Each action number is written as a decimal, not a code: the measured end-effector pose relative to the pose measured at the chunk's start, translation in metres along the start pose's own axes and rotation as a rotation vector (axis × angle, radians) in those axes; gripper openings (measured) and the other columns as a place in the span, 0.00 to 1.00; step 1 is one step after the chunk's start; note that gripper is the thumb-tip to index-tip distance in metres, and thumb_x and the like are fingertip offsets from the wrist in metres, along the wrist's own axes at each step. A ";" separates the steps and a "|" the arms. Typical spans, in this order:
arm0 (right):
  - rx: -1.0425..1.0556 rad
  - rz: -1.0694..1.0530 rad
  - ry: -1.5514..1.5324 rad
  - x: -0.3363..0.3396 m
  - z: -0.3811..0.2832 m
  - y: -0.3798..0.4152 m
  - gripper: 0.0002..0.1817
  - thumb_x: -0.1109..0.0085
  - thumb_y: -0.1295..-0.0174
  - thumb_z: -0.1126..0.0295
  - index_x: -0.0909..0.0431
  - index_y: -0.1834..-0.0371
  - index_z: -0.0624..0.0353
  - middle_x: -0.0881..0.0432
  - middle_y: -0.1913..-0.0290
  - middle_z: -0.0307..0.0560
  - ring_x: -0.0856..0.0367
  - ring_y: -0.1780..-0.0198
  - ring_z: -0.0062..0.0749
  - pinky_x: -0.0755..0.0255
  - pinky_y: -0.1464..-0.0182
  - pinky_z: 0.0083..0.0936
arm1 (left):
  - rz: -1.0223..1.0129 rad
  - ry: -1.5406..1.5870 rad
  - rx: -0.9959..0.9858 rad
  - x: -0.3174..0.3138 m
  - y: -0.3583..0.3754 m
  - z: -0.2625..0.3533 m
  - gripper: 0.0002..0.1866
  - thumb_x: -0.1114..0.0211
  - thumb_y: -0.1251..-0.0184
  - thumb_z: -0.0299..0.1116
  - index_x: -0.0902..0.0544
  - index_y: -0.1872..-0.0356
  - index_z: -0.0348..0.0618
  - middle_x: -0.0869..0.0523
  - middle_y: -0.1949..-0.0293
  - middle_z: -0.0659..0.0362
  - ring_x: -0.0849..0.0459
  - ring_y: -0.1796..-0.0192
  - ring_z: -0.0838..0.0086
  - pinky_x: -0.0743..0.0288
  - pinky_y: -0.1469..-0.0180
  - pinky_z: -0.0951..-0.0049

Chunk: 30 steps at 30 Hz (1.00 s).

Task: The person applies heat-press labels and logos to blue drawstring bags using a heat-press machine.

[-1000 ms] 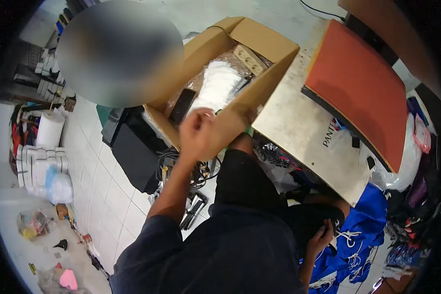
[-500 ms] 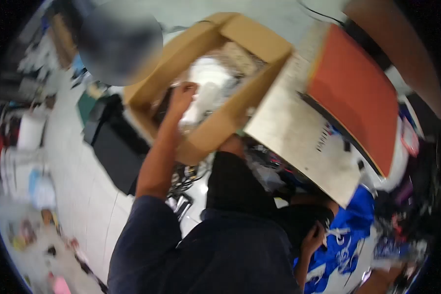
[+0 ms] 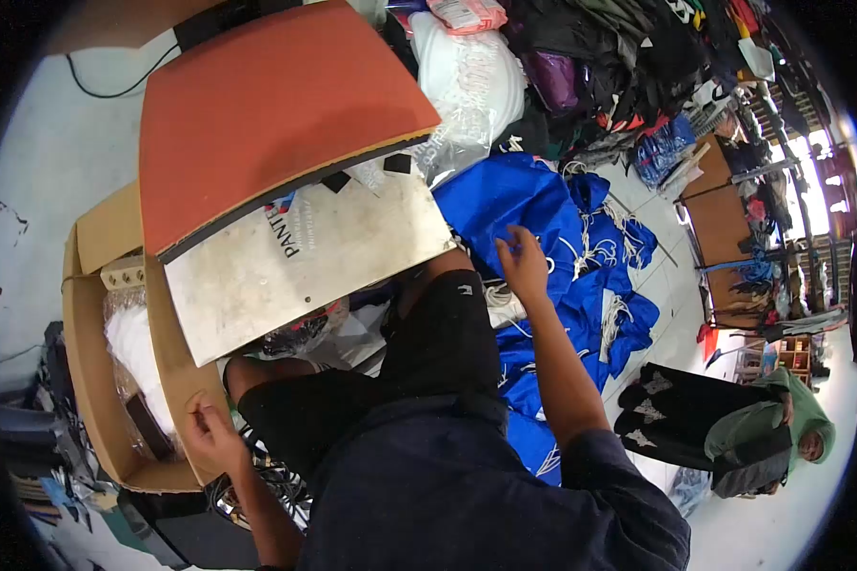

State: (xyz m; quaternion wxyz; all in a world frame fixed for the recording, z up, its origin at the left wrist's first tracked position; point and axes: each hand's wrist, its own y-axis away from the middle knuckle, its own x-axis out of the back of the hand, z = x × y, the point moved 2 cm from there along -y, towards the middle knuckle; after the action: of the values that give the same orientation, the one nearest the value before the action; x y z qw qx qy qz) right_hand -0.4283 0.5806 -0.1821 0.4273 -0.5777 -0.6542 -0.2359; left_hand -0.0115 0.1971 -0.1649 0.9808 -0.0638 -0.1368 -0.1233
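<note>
My left hand (image 3: 215, 436) is beside the near wall of an open cardboard box (image 3: 176, 352), with its fingers loosely bent and apart, and nothing shows in it. White wrapped material (image 3: 135, 347) and bubble wrap lie inside the box. My right hand (image 3: 524, 265) is raised above a blue fabric bundle (image 3: 505, 195) with white cords; its fingers are apart and hold nothing. Between my hands, a pale printed board (image 3: 352, 249) lies over my knees' far side, with a red-orange padded panel (image 3: 276, 114) resting above it.
Clear plastic-wrapped white goods (image 3: 467, 81) and a dark heap of clothes and bags (image 3: 619, 67) lie beyond. Cables (image 3: 271, 476) are near my left leg. At the right is another person (image 3: 781, 428) in green, near shelving.
The view has swung to the right. My left hand has come out of the cardboard box to its near side. My right hand has moved from beside my leg to above the blue fabric.
</note>
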 end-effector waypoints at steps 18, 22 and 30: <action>-0.253 0.314 -0.965 0.114 0.127 -0.159 0.08 0.43 0.38 0.66 0.20 0.62 0.58 0.21 0.62 0.38 0.27 0.56 0.26 0.35 0.47 0.25 | -0.424 0.027 -0.083 -0.083 0.031 0.092 0.06 0.40 0.26 0.29 0.20 0.57 0.37 0.24 0.70 0.67 0.30 0.68 0.86 0.37 0.67 0.83; -0.053 0.147 -1.159 0.191 0.073 -0.166 0.09 0.43 0.38 0.66 0.22 0.58 0.56 0.22 0.62 0.37 0.25 0.58 0.24 0.32 0.50 0.23 | -0.474 -0.044 -0.103 -0.125 0.018 0.138 0.07 0.39 0.26 0.30 0.19 0.56 0.37 0.25 0.71 0.68 0.30 0.70 0.86 0.38 0.68 0.84; 0.410 0.124 -1.448 0.332 0.027 -0.191 0.12 0.45 0.30 0.62 0.19 0.54 0.59 0.14 0.54 0.48 0.14 0.57 0.35 0.19 0.51 0.29 | -0.848 0.135 -0.316 -0.234 0.028 0.187 0.06 0.39 0.28 0.26 0.18 0.55 0.37 0.22 0.69 0.67 0.28 0.69 0.86 0.34 0.66 0.82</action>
State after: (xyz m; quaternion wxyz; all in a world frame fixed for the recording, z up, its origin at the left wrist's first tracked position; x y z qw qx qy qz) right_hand -0.6086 0.7444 0.1152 0.0021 -0.5329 -0.7687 0.3538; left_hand -0.2699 0.3062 -0.0555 0.8286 -0.1428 -0.0661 -0.5373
